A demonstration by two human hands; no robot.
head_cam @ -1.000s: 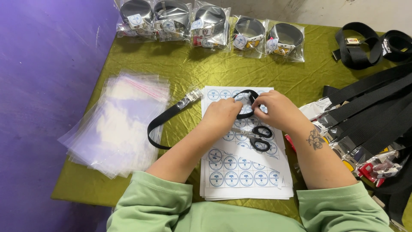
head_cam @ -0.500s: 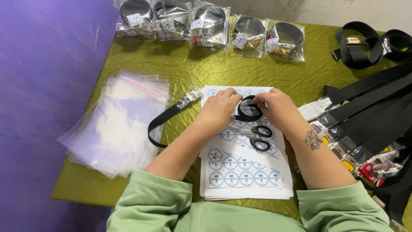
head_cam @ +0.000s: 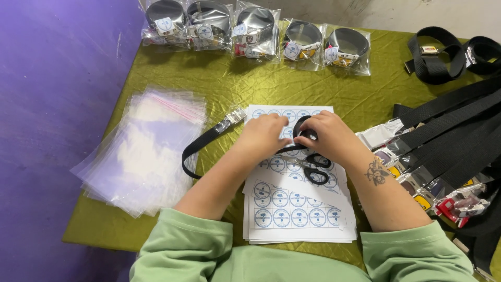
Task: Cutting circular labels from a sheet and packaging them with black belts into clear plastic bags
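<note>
Hands meet over the sticker sheets [head_cam: 292, 209] at the middle of the worktop [head_cam: 250, 89]. Your left hand [head_cam: 263, 137] and right hand [head_cam: 329, 137] both pinch a black strap [head_cam: 201, 148], fingers closed on the part that curls into a small coil between them. From your left hand the strap runs out leftward in a loop on the green cloth; its end, a clear-wrapped buckle [head_cam: 229, 121], lies just beside the top left corner of the sheets. Black-handled scissors [head_cam: 313, 168] lie on the sheets, just below your right hand. Left of the sheets sits a loose pile of clear plastic bags [head_cam: 141, 151]. Along the far edge stands a row of bagged coiled straps [head_cam: 250, 28], each bag with a round sticker. To your right lies a heap of black straps with buckles [head_cam: 449, 136], some in wrappers, and two more coiled ones at the far right corner.
</note>
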